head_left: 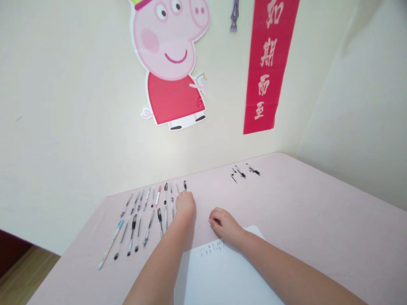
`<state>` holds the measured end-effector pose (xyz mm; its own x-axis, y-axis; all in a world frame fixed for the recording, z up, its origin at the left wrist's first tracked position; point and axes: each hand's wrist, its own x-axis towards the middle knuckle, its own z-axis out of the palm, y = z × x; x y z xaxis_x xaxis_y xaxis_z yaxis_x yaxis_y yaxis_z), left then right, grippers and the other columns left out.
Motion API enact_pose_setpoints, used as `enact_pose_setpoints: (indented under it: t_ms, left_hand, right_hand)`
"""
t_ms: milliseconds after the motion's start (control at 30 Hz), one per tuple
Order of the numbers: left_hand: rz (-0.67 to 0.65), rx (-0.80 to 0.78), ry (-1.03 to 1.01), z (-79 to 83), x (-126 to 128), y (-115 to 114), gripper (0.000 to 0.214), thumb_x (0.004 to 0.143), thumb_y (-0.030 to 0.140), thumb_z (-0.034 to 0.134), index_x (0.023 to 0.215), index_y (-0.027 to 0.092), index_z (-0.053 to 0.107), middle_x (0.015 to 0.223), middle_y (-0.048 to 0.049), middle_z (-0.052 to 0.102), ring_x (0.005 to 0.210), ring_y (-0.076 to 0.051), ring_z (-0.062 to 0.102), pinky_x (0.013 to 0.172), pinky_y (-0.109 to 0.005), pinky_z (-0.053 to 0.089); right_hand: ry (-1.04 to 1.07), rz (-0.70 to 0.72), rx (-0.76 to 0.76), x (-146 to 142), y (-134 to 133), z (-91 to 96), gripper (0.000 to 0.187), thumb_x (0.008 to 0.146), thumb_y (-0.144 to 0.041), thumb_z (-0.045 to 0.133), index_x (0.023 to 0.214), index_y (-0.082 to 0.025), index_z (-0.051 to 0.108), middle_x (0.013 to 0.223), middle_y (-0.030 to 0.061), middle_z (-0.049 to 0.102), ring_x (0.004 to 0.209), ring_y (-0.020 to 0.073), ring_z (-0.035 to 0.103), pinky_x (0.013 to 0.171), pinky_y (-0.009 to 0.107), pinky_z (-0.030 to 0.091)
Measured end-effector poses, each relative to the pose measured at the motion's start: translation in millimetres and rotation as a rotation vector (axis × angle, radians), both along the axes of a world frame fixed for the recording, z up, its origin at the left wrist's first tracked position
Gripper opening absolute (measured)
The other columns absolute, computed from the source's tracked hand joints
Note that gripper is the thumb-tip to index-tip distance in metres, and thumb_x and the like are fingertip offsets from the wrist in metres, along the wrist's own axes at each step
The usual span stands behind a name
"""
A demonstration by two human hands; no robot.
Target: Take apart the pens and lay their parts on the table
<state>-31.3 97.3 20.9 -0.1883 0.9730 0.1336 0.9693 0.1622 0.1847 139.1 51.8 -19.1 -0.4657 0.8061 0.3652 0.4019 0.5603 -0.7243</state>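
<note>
My left hand [186, 203] is closed at the right end of the pen rows, its fingertips hidden behind the hand. A black-capped pen [185, 184] sticks out just beyond it and appears to be in its grip. To the right, my right hand [224, 222] rests with its fingers curled in, and nothing shows between them. Its wrist lies over the top edge of a white sheet of paper [219, 279] that bears small handwritten marks. Left of my left hand, several pens lie side by side in two rows, among them a pink and white pen [158, 196] and a long blue-tipped pen [110, 244].
A pink-covered table [318, 212] stands against the wall. Small black pen parts [241, 171] lie toward its back right. On the wall are a cartoon pig cutout [174, 97] and a red banner [267, 72] with white characters.
</note>
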Motion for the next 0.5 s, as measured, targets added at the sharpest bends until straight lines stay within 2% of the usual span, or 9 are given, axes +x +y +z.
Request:
enact_pose_setpoints:
  t_ms: [133,233,333,400,433,500]
  left_hand:
    - [0.03,0.03,-0.154,2.9,0,-7,0.022,0.076,0.005,0.039,0.083,0.012,0.059,0.091,-0.0172,0.059,0.09,-0.025,0.055,0.077,-0.034,0.037]
    - [0.033,0.055,-0.322,3.7,3,-18,0.018,0.073,0.005,0.043,0.082,0.016,0.054,0.082,-0.0116,0.061,0.082,-0.022,0.057,0.072,-0.03,0.039]
    - [0.005,0.071,-0.533,-0.4,14,-36,0.015,0.07,0.007,0.048,0.08,0.018,0.049,0.077,-0.0057,0.061,0.073,-0.016,0.059,0.063,-0.025,0.041]
    - [-0.021,0.063,-0.664,-7.1,23,-53,0.013,0.072,0.012,0.051,0.081,0.018,0.046,0.073,-0.0029,0.061,0.066,-0.014,0.059,0.058,-0.022,0.041]
    - [-0.032,0.06,-0.759,-11.4,27,-62,0.011,0.073,0.016,0.051,0.082,0.018,0.044,0.069,-0.0013,0.06,0.063,-0.013,0.058,0.056,-0.022,0.041]
    - [-0.054,0.061,-1.235,-20.4,34,-78,0.017,0.07,0.021,0.056,0.081,0.019,0.042,0.066,0.0008,0.058,0.058,-0.012,0.056,0.054,-0.021,0.04]
  right_hand:
    - [-0.001,0.007,-0.001,0,-1,2.1,0.014,0.073,-0.007,0.05,0.064,-0.016,0.057,0.07,0.0019,0.054,0.069,0.013,0.05,0.067,0.025,0.04]
    - [0.014,0.009,-0.017,0,-1,2.5,0.014,0.074,-0.008,0.05,0.065,-0.016,0.058,0.07,0.002,0.054,0.068,0.0131,0.05,0.067,0.025,0.039]
    - [0.078,-0.037,-0.09,0,2,1.1,0.013,0.076,-0.013,0.049,0.067,-0.016,0.058,0.069,0.0022,0.055,0.068,0.0135,0.049,0.065,0.026,0.039]
    - [0.167,-0.063,-0.169,1,4,0.8,0.017,0.08,-0.023,0.049,0.067,-0.016,0.058,0.068,0.0019,0.054,0.067,0.0138,0.049,0.064,0.026,0.038]
    - [0.227,-0.059,-0.218,1,4,1.4,0.022,0.081,-0.03,0.049,0.068,-0.016,0.058,0.067,0.0017,0.054,0.067,0.0139,0.049,0.064,0.027,0.038]
    - [0.368,-0.007,-0.346,2,4,4.7,0.031,0.081,-0.044,0.049,0.071,-0.016,0.059,0.066,0.0013,0.054,0.066,0.0139,0.05,0.063,0.027,0.039]
